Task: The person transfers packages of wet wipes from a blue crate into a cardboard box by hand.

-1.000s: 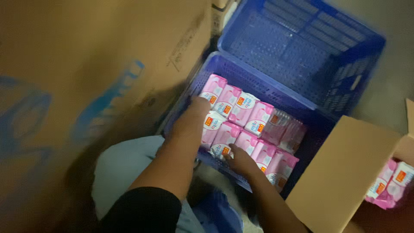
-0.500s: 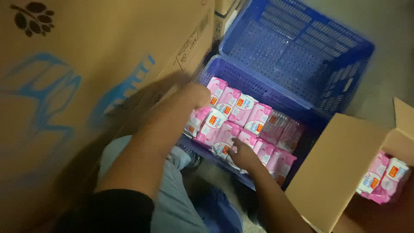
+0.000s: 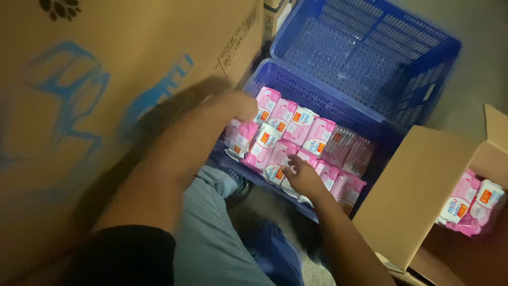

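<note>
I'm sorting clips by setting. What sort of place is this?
Probably a stockroom or the back of a shop. Large cardboard boxes stand close around, blue plastic crates sit on the floor, and both hands, left and right, are on many identical pink packs filling one crate.

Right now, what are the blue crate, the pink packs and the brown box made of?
The crate looks like hard plastic: moulded lattice of small holes, slight sheen. The packs seem wrapped in soft plastic film, glossy and crinkled. The box looks like cardboard: matte brown with folded flaps.
</note>
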